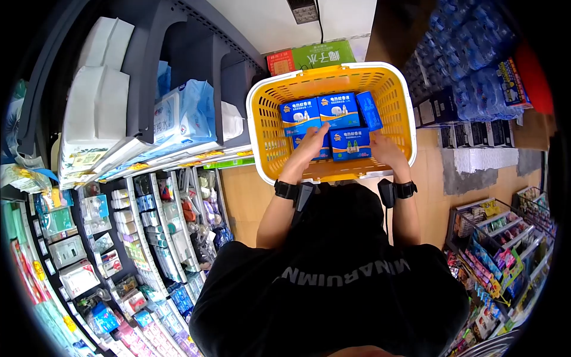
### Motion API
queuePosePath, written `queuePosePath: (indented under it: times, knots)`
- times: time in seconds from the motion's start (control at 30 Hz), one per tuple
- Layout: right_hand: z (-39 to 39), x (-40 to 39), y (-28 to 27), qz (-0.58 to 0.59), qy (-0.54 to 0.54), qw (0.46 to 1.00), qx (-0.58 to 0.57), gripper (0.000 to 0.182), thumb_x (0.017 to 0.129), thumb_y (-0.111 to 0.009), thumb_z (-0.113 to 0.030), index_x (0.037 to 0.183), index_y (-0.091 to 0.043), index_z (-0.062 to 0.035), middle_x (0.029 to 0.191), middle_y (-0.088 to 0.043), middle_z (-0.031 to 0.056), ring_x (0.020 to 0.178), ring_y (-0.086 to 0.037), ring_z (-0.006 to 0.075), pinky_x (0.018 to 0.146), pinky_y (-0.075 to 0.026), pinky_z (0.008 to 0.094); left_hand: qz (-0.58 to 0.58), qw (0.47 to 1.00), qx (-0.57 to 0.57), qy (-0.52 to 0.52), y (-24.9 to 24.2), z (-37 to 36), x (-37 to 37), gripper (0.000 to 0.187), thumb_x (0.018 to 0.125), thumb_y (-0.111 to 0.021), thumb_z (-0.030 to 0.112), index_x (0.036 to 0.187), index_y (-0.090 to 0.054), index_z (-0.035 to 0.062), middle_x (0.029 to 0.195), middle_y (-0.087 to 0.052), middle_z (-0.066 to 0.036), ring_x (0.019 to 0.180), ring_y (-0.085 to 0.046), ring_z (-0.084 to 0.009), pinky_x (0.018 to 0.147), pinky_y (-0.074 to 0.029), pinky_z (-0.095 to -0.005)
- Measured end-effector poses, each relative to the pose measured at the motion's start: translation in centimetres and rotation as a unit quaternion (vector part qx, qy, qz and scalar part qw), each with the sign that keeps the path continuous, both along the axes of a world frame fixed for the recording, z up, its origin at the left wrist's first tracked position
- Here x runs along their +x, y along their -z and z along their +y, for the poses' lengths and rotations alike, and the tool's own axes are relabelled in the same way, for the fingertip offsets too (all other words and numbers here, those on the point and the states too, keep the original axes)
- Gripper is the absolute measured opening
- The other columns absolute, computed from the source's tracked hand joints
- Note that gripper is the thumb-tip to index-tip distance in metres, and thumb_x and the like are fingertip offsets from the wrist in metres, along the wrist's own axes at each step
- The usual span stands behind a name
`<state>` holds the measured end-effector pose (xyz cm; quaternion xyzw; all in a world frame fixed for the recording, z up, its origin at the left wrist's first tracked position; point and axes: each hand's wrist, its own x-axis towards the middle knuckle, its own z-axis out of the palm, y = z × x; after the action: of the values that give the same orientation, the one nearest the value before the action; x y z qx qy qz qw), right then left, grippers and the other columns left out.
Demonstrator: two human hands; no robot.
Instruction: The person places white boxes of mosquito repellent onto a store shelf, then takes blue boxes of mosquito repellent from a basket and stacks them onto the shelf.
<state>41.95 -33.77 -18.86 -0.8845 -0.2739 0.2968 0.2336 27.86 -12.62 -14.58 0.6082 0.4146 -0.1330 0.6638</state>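
Blue boxes [300, 112] lay in the yellow basket [391, 89], upper centre of the frame; the narrow box [369, 110] slanted at the group's right. The left hand [309, 146] overlay the lower-left box [323, 153]; the right hand [388, 150] was at the right edge of the lower-right box [351, 144]. Partly hidden fingers left either grip's closure impossible to tell. A sideways push could have toppled the narrow box; uneven pressure might have wedged its neighbours. A carton [327, 55] lay beyond the basket, a shelf [159, 30] upper left.
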Motion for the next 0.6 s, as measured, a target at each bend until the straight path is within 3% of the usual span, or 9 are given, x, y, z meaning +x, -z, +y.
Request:
queuePosePath:
  times: [0.03, 0.17, 0.23, 0.27, 0.33, 0.47, 0.53, 0.6]
  knots:
    - [0.3, 0.2, 0.0, -0.009, -0.016, 1.0, 0.014, 0.036, 0.098, -0.049, -0.019, 0.122, -0.057, 0.0061, 0.11, -0.066, 0.0387, 0.103, -0.063, 0.0558, 0.093, -0.05, 0.0614, 0.001, 1.0, 0.011, -0.005, -0.3, -0.1, 0.2, 0.089, 0.101, -0.045, 0.068, 0.152, -0.035, -0.0043, 0.155, -0.044, -0.024, 0.143, -0.044, -0.0384, 0.113, -0.041, -0.0549]
    - [0.8, 1.3, 1.8, 0.023, -0.033, 0.998, -0.043, 0.037, 0.099, -0.049, -0.021, 0.122, -0.059, 0.0062, 0.119, -0.065, 0.0356, 0.107, -0.063, 0.0543, 0.095, -0.051, 0.0589, 0.024, 0.999, -0.013, 0.022, -1.0, -0.6, 0.6, 0.096, 0.1, -0.043, 0.071, 0.155, -0.029, -0.0067, 0.156, -0.042, -0.026, 0.142, -0.046, -0.041, 0.111, -0.043, -0.0558]
    - [1.3, 1.3, 0.5, 0.072, -0.07, 0.99, -0.099, 0.046, 0.101, -0.044, -0.024, 0.136, -0.055, 0.0041, 0.133, -0.062, 0.0324, 0.122, -0.06, 0.048, 0.105, -0.047, 0.0524, 0.056, 0.995, -0.039, 0.069, -0.7, -0.5, 1.0, 0.1, 0.099, -0.041, 0.073, 0.158, -0.025, -0.0062, 0.156, -0.042, -0.027, 0.143, -0.045, -0.043, 0.112, -0.042, -0.0564]
    - [1.4, 1.2, -0.3, 0.072, -0.071, 0.99, -0.099, 0.046, 0.101, -0.044, -0.024, 0.136, -0.055, 0.0041, 0.133, -0.062, 0.0324, 0.122, -0.06, 0.048, 0.105, -0.047, 0.0524, 0.056, 0.995, -0.039, 0.067, -0.4, -0.6, 1.1, 0.1, 0.099, -0.041, 0.073, 0.158, -0.025, -0.0062, 0.156, -0.042, -0.027, 0.143, -0.045, -0.043, 0.112, -0.042, -0.0564]
    - [1.7, 1.1, -2.9, 0.043, -0.186, 0.973, -0.13, 0.045, 0.102, -0.043, -0.025, 0.131, -0.059, 0.0055, 0.131, -0.063, 0.0314, 0.12, -0.061, 0.046, 0.106, -0.047, 0.0503, 0.064, 0.993, -0.034, 0.095, 0.3, -0.7, 1.4, 0.1, 0.099, -0.042, 0.073, 0.158, -0.026, -0.0061, 0.154, -0.044, -0.028, 0.141, -0.047, -0.0435, 0.111, -0.044, -0.0561]
    - [1.5, 0.9, -0.9, 0.069, -0.128, 0.983, -0.109, 0.045, 0.101, -0.044, -0.026, 0.13, -0.061, 0.0053, 0.13, -0.063, 0.0304, 0.119, -0.062, 0.0446, 0.105, -0.048, 0.0494, 0.062, 0.986, -0.046, 0.145, 0.9, -0.5, 1.7, 0.101, 0.099, -0.042, 0.074, 0.158, -0.028, -0.0056, 0.157, -0.035, -0.035, 0.143, -0.042, -0.0495, 0.112, -0.043, -0.056]
    - [1.7, 0.5, -1.2, 0.056, -0.097, 0.99, -0.086, 0.035, 0.098, -0.049, -0.019, 0.111, -0.073, 0.0029, 0.125, -0.066, 0.0272, 0.115, -0.064, 0.0436, 0.099, -0.052, 0.0488, 0.073, 0.989, -0.035, 0.122, 1.3, -0.8, 1.8, 0.099, 0.099, -0.043, 0.073, 0.157, -0.03, -0.0071, 0.157, -0.036, -0.035, 0.142, -0.044, -0.0493, 0.11, -0.045, -0.0555]
    - [1.6, 0.9, -0.8, 0.05, -0.14, 0.985, -0.083, 0.034, 0.097, -0.05, -0.019, 0.108, -0.074, 0.003, 0.123, -0.068, 0.0271, 0.113, -0.065, 0.044, 0.099, -0.052, 0.0491, 0.074, 0.989, -0.022, 0.127, 1.7, -0.7, 1.9, 0.098, 0.1, -0.043, 0.072, 0.156, -0.031, -0.0077, 0.156, -0.037, -0.034, 0.141, -0.045, -0.0487, 0.11, -0.046, -0.0552]
